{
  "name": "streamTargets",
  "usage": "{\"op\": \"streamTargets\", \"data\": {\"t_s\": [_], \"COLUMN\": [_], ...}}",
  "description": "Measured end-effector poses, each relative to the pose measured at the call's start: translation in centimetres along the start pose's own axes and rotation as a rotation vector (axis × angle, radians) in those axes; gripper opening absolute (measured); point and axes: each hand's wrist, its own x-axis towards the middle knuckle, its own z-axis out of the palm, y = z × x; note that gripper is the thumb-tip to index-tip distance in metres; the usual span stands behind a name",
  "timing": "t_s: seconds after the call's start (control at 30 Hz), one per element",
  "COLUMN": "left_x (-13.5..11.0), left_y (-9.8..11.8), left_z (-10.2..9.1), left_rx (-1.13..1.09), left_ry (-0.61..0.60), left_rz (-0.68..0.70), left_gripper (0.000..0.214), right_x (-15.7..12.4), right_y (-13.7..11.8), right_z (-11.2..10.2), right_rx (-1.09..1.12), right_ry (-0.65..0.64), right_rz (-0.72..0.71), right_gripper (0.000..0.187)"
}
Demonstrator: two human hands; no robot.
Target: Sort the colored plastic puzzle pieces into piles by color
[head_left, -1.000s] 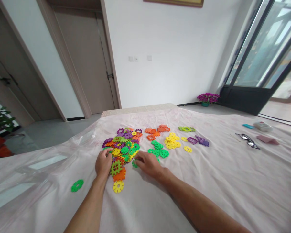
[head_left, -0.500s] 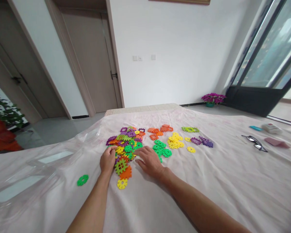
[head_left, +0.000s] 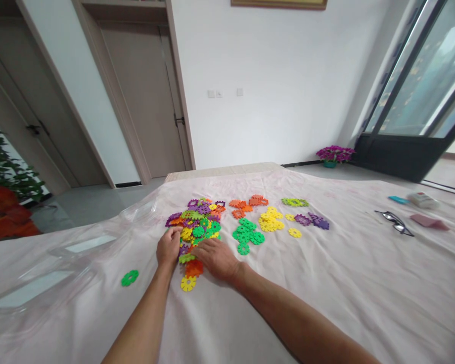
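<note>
A mixed heap of coloured plastic interlocking pieces (head_left: 199,220) lies on a pale pink cloth (head_left: 326,283). My left hand (head_left: 168,247) rests at the heap's near left edge, fingers curled onto the pieces; whether it grips one I cannot make out. My right hand (head_left: 216,257) lies flat, fingers spread, over the heap's near edge, touching a lime square piece (head_left: 186,258) and an orange piece (head_left: 193,268). A yellow round piece (head_left: 188,283) lies just below them.
Sorted groups lie to the right: green (head_left: 246,232), orange (head_left: 246,203), yellow (head_left: 271,218), lime (head_left: 293,202), purple (head_left: 311,221). One green piece (head_left: 130,277) lies alone at left. Glasses (head_left: 396,222), a pink case (head_left: 426,221) and a small box (head_left: 419,200) sit far right.
My right hand moved left from beside the green group onto the near edge of the mixed heap. A green piece now lies at the green group's near side. My left hand stayed.
</note>
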Motion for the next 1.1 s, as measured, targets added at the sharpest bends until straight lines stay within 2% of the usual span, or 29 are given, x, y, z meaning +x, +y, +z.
{"op": "streamTargets", "data": {"t_s": [0.07, 0.13, 0.3, 0.37, 0.43, 0.57, 0.67, 0.77, 0.87, 1.03, 1.1], "left_x": [0.0, 0.0, 0.1, 0.1, 0.1, 0.1, 0.2, 0.3, 0.4, -0.1, -0.9], "left_y": [0.1, 0.3, 0.3, 0.1, 0.1, 0.1, 0.3, 0.1, -0.2, -0.4, -0.6], "left_z": [0.0, -0.1, -0.1, -0.1, 0.0, 0.1, 0.1, 0.1, 0.3, 0.2, -0.4], "left_rx": [0.005, 0.022, 0.079, 0.087, 0.101, 0.125, 0.116, 0.079, -0.007, -0.218, -0.198], "left_ry": [0.005, 0.008, 0.009, 0.011, 0.009, 0.007, 0.005, -0.003, -0.022, -0.117, -0.181], "left_rz": [-0.007, -0.014, 0.023, 0.041, 0.042, 0.039, 0.049, 0.046, 0.034, 0.098, 0.176], "left_gripper": [0.028, 0.028, 0.029, 0.029, 0.029, 0.028, 0.027, 0.029, 0.033, 0.049, 0.055], "right_x": [-0.3, -0.8, -4.2, -6.3, -8.5, -11.6, -12.5, -12.2, -11.3, -10.6, -10.5], "right_y": [0.7, 2.2, 9.7, 13.1, 16.1, 19.6, 20.3, 20.0, 19.2, 17.9, 17.4], "right_z": [-0.5, -1.4, -5.4, -7.1, -8.7, -10.9, -10.9, -9.5, -7.5, -5.3, -5.1], "right_rx": [0.010, 0.046, 0.196, 0.410, 0.734, 0.970, 1.105, 1.073, 0.902, 0.385, 0.251], "right_ry": [0.067, 0.190, 0.559, 0.687, 0.903, 1.156, 1.321, 1.309, 1.208, 0.912, 0.784], "right_rz": [0.123, 0.283, 0.726, 0.975, 1.203, 1.247, 1.256, 1.234, 1.175, 1.070, 1.026], "right_gripper": [0.021, 0.025, 0.025, 0.021, 0.016, 0.006, 0.023, 0.031, 0.034, 0.040, 0.039]}}
